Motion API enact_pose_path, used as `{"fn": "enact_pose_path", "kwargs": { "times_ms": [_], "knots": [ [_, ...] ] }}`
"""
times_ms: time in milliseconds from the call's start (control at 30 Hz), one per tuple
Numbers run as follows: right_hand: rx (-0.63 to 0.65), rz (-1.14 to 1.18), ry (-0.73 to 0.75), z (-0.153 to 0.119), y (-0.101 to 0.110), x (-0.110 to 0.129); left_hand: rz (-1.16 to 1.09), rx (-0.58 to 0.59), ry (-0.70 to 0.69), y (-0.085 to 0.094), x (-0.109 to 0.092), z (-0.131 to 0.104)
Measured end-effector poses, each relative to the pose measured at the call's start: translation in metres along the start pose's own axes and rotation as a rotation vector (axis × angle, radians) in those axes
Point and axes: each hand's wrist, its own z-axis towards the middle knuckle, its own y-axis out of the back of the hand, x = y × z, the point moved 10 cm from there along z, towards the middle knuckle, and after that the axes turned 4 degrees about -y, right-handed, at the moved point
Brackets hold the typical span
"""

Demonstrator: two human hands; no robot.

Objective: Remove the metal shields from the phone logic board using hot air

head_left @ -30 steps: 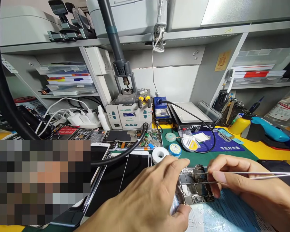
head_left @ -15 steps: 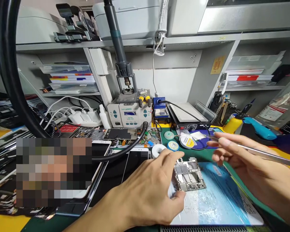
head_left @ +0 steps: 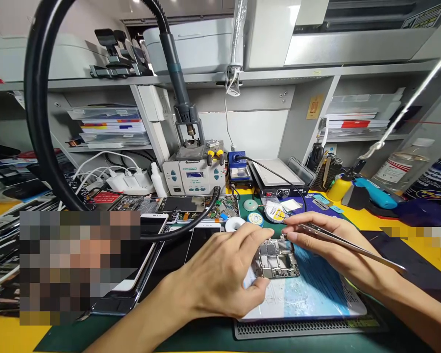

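A small phone circuit board (head_left: 278, 260) is tilted up over a blue and white flat packet (head_left: 318, 289). My left hand (head_left: 220, 272) grips the board's left side, thumb at the lower corner and fingers at the upper one. My right hand (head_left: 325, 240) holds metal tweezers (head_left: 371, 256), their rear end pointing down to the right. The right fingertips are at the board's upper right corner; whether they touch it I cannot tell. The tweezer tips reach past the fingers toward a round white tin (head_left: 274, 212).
Behind stand a hot air station (head_left: 194, 176), a soldering station (head_left: 238, 169) and a heating plate (head_left: 277, 174). A thick black hose (head_left: 40, 98) loops at the left. Phones (head_left: 204, 240) lie left of my hand. A grey perforated mat (head_left: 297, 329) lies under the packet.
My right hand has moved left with the tweezers, from apart to the board's upper right corner. The camera view has shifted slightly. My left hand keeps its grip on the circuit board.
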Motion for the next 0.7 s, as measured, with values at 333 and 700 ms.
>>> {"fn": "enact_pose_path", "kwargs": {
  "times_ms": [333,700],
  "knots": [
    [0.037,0.148,-0.028,0.001,-0.002,-0.003,0.147,-0.017,-0.038,0.001,-0.002,0.005],
    [-0.14,0.203,-0.002,0.001,0.013,-0.002,0.116,-0.071,-0.052,-0.001,-0.001,0.005]
  ]
}}
